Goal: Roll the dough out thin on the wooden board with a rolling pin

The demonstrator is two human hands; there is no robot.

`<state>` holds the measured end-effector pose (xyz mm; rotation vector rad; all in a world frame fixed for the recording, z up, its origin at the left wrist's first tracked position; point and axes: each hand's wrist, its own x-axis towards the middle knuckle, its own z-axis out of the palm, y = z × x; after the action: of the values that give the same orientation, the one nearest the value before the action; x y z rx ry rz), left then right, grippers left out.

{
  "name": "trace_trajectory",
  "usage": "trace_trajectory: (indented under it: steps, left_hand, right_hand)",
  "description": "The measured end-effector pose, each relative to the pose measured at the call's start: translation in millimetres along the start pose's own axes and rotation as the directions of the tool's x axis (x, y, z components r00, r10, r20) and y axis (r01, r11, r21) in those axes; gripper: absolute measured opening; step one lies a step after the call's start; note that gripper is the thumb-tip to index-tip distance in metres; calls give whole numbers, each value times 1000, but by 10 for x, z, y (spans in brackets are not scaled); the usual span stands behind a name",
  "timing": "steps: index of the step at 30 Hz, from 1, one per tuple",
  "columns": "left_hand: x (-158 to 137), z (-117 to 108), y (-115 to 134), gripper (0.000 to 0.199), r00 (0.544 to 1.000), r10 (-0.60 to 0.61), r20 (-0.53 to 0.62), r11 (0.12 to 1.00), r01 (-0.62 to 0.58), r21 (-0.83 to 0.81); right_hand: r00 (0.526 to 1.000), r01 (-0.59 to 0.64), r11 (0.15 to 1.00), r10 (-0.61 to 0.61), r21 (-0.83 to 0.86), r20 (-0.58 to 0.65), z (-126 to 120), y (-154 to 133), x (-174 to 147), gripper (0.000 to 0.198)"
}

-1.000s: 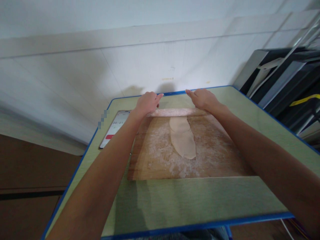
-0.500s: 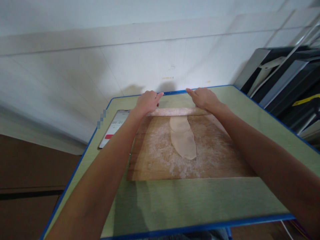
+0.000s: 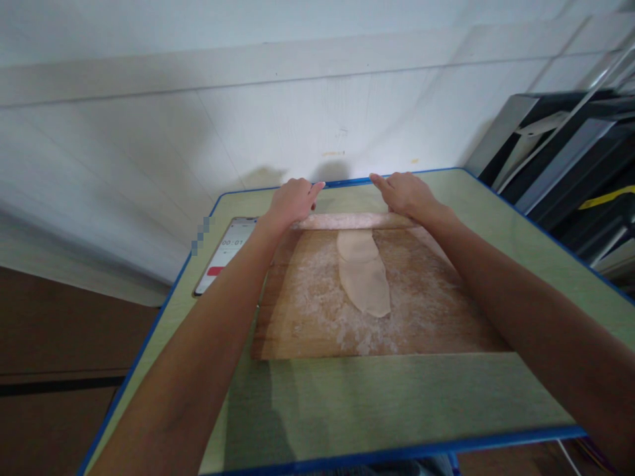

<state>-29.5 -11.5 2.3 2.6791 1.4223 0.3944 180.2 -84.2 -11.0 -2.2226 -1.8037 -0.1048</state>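
The rolling pin point(image 3: 354, 221) lies crosswise along the far edge of the board point(image 3: 285, 340), which sits on the bench point(image 3: 397, 400). The left hand point(image 3: 292, 200) rests over its left end and the right hand point(image 3: 407, 195) over its right end, thumbs out. The fingers are mostly hidden, so whether they wrap the pin or only press on it can't be made out. The dough point(image 3: 364, 274), a long flat strip, runs from the pin toward the board's near edge.

With the pin so near the far edge, a further push could drop it off the board. Uneven pressure might skew or thin the dough to one side; too little flour point(image 3: 367, 338) beneath could make it stick. The phone point(image 3: 228, 256), near the bench's left edge, could be nudged by the left forearm.
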Motion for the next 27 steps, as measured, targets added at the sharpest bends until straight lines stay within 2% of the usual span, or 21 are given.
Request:
trace_trajectory:
  steps: [8,21,27]
  left_hand:
    - [5,2,2,58,1000,-8,-2,1000,8,-6]
    - [-13,-3,10,59,1000,-11,24,1000,10,24]
    - [-20,18,-17,60,1000,14,16,1000,-14,24]
  right_hand:
    - [999,13,1000,-12,11,-51,31,18,10,81]
    - [1000,8,1000,-8,-3,-28,-11,-13,-8,77]
    - [997,79,997,-79,5,-19,1,6,8,81]
